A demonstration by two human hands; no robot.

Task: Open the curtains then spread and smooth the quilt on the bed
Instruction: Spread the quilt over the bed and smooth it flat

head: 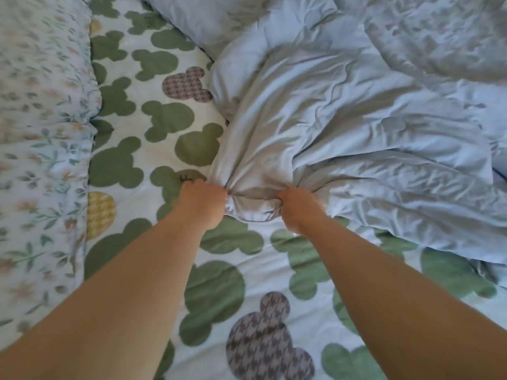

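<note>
Head view: crumpled pale-blue quilt (343, 105) (edge bunched)

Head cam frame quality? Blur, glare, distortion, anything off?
Head view: soft even light, no glare, shallow shadows in the folds of the blue quilt. Head view: sharpest at centre, where the left hand and right hand grip the quilt; the floral bedding at left is smeared. Head view: wide-angle stretches the forearms toward the bottom edge.

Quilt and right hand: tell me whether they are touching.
Touching. The head view shows the right hand with its fingers curled into a bunched edge of the light blue quilt, gripping the fabric.
</note>
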